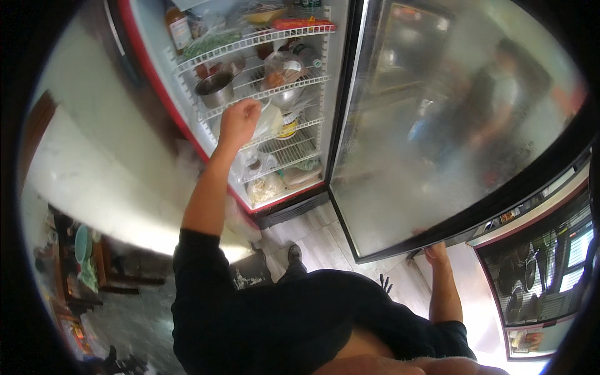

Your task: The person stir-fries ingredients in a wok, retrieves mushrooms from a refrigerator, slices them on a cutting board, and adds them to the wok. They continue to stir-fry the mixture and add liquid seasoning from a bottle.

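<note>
An upright glass-door refrigerator (328,70) stands wide open before me. My left hand (243,115) is raised in front of its middle wire shelf, fingers curled; whether it touches anything I cannot tell. Just behind it are a steel pot (216,91) and a whitish plastic bag (268,121). To the right of that bag is a tub with a yellow label (288,126). My right hand (437,254) is at the outer edge of the fogged glass door (398,154), its fingers partly hidden by the black frame. Higher shelves hold a bottle (179,30), bagged greens (213,43) and a red package (302,23).
A pale wall or panel (117,178) curves along the left. Wooden furniture with a light blue basin (83,243) is at the lower left. A cabinet with a dark glazed front (539,276) stands at the right. My shoe (294,254) is on the tiled floor (318,239).
</note>
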### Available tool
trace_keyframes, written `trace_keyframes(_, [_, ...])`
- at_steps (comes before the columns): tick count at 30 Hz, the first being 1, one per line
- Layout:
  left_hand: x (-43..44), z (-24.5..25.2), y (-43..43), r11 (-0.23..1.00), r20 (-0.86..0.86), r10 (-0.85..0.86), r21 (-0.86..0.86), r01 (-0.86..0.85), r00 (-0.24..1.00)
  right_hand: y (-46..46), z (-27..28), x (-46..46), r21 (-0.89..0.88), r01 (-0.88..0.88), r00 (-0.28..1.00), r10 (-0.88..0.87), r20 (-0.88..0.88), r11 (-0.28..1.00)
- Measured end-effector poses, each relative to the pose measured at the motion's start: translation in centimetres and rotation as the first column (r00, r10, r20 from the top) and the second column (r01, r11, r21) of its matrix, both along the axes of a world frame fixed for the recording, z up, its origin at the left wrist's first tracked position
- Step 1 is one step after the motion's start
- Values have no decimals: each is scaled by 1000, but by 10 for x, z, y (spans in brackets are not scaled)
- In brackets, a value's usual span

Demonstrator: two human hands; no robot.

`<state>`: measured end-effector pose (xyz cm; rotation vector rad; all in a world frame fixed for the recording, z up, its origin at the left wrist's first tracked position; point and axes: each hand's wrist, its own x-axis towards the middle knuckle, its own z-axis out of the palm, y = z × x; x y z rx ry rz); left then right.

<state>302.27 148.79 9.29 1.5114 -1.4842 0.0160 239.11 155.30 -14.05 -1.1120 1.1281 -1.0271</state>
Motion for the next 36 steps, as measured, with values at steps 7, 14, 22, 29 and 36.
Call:
trace_keyframes(7, [58,-10,-231,958,91,250,122,-260,964,-13,-18,-6,87,731,661,-734,154,677])
trace_keyframes(14, [111,-20,-326,925,-103,264,309,-221,959,-46,-33,113,433,639,754,-629,-189,636])
trace_keyframes(22, [84,1,-285,966,-674,-200,-15,257,712,-276,144,369,-426,-111,886,-105,-452,898])
trace_keyframes(29, [68,18,-247,935,-627,-308,-62,348,715,-391,245,540,-678,-610,775,130,-618,411])
trace_keyframes(36, [89,8,-246,932,-295,-53,328,153,954,-421,250,561,-635,-647,751,206,-628,422])
